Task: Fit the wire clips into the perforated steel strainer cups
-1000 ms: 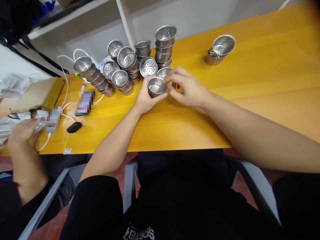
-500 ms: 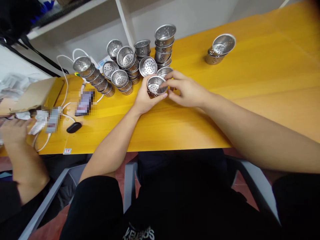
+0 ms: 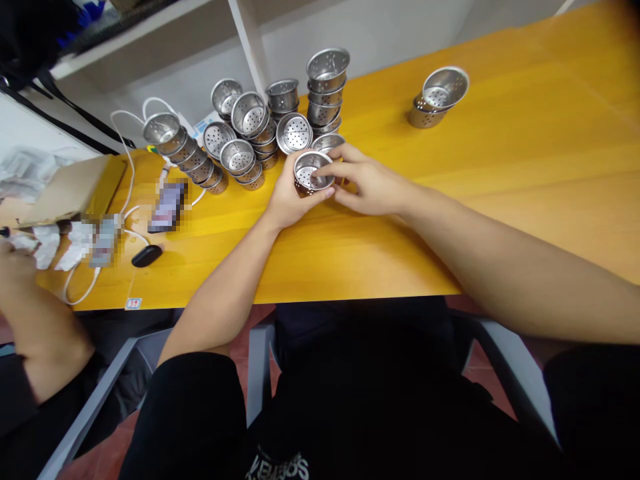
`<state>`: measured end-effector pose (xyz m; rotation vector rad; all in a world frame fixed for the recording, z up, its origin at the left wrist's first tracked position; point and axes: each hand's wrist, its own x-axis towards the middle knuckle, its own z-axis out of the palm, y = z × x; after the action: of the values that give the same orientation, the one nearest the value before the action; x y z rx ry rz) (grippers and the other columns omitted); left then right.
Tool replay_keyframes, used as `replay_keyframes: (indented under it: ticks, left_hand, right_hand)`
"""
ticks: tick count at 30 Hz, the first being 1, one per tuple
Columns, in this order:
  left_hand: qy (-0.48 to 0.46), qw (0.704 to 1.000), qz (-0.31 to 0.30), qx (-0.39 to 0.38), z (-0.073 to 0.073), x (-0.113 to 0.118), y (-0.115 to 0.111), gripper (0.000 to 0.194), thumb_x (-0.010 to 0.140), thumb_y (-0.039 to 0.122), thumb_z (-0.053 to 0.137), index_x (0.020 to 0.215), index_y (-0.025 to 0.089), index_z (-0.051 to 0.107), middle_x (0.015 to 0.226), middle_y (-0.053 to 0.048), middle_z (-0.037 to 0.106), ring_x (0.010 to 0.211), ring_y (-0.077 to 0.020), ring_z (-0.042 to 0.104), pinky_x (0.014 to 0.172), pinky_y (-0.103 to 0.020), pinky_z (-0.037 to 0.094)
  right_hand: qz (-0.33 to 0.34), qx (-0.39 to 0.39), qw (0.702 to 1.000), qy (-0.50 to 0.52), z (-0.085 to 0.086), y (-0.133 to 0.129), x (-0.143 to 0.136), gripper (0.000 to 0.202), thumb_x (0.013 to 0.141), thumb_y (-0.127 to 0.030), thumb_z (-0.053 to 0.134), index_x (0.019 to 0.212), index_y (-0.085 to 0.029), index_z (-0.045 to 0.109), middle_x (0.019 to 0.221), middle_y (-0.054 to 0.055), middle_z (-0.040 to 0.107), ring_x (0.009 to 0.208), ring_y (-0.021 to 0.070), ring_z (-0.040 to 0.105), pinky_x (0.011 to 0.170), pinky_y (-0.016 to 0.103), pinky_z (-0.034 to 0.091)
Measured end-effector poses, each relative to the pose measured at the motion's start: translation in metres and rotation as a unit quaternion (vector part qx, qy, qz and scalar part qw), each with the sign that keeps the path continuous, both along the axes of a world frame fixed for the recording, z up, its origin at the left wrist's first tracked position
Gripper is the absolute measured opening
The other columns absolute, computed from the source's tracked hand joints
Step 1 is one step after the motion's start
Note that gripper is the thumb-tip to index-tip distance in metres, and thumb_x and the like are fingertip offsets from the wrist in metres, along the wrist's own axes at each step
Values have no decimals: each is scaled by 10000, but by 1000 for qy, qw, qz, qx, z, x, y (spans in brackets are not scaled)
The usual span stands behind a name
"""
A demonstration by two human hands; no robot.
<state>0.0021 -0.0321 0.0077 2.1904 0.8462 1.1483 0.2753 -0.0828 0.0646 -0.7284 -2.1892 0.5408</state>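
Observation:
My left hand [image 3: 290, 197] curls round a perforated metal strainer cup [image 3: 306, 175], with its thumb along the near side. The cup tilts so that its open mouth faces me. From the right, my right hand [image 3: 367, 183] reaches over the rim; one fingertip is inside the cup and the thumb stays by its outer wall. Just behind my fingers sits another strainer cup [image 3: 327, 142], partly hidden. Beside it, one more cup [image 3: 295, 133] leans with its holed bottom in view.
Several stacks of strainer cups [image 3: 327, 97] stand behind my hands, with a leaning stack [image 3: 187, 150] at the left. Two cups [image 3: 440, 93] rest at the back right. A phone [image 3: 169, 205], white cables and a black oval object [image 3: 147, 255] lie left. A co-worker's arm [image 3: 45, 320] is farther left.
My right hand's fingertip has moved deeper into the cup and leftward. My left hand keeps its hold. The co-worker's hand has shifted left.

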Motion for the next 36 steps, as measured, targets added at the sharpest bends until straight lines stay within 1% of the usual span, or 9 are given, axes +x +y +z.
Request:
replay_keyframes:
  ticks: [7,10,12,16,19,22,24,29,36]
  left_hand:
    - [-19,1000,-1,-5,-10,-3,10,1129,935,986,932,1757,366,465,1706,-138,690,1665,-385,734,1470,-629,613]
    - [-26,999,-10,-34,-8,-4,8,1121,931,1003,920,1745,389,452,1734,-124,667,1666,-374,737,1459,-606,623]
    - [-34,997,-11,-70,-8,-4,6,1145,921,1008,925,1760,417,416,1806,-128,617,1648,-366,744,1395,-587,674]
    - [-54,991,18,-121,-6,-6,2,1152,911,950,969,1770,446,391,1943,-153,507,1589,-345,755,1260,-547,755]
    - [-50,990,32,-130,0,-6,-2,976,940,865,973,1675,404,524,1904,-156,561,1596,-349,741,1232,-539,768]
    - [-38,989,21,-142,7,-4,-10,794,963,766,956,1556,348,634,1823,-154,638,1626,-365,739,1262,-571,760]
    - [-31,987,5,-155,10,-2,-14,741,958,711,957,1510,316,660,1826,-168,652,1659,-377,740,1333,-612,728]
    - [-3,983,-23,-180,18,1,-19,665,968,630,949,1459,262,693,1996,-231,539,1770,-409,704,1478,-668,616]
    - [54,983,-28,-174,38,6,-31,551,1014,533,916,1426,195,779,2026,-276,529,1808,-408,694,1548,-644,552]
  right_hand:
    - [-16,7,999,32,-2,4,2,438,1159,-654,860,1434,-314,847,1501,152,778,1051,319,798,1023,550,755]
    - [-21,12,999,38,-4,6,3,472,1178,-760,821,1369,-329,843,1434,133,794,1032,321,797,1013,556,750]
    - [-41,15,998,42,-4,9,8,509,1191,-819,781,1357,-341,843,1412,130,796,1041,337,799,1019,575,743]
    - [-136,12,990,34,-1,20,28,568,1223,-870,670,1499,-396,816,1492,141,770,1125,375,790,1057,615,713]
    - [-208,7,978,-7,1,30,41,572,1272,-841,524,1616,-449,760,1595,133,730,1178,367,761,1101,623,681]
    - [-246,-13,969,-13,2,36,42,548,1281,-805,535,1529,-406,816,1578,148,735,1161,354,759,1145,630,672]
    - [-252,-27,967,-9,1,38,38,545,1272,-805,566,1463,-384,854,1554,157,756,1163,361,758,1187,651,660]
    - [-244,-29,968,-55,1,37,24,590,1269,-791,529,1597,-408,834,1533,170,790,1235,442,782,1224,719,648]
    - [-250,-21,959,-129,6,34,18,658,1321,-663,352,1723,-349,768,1636,220,737,1347,465,803,1250,679,663]
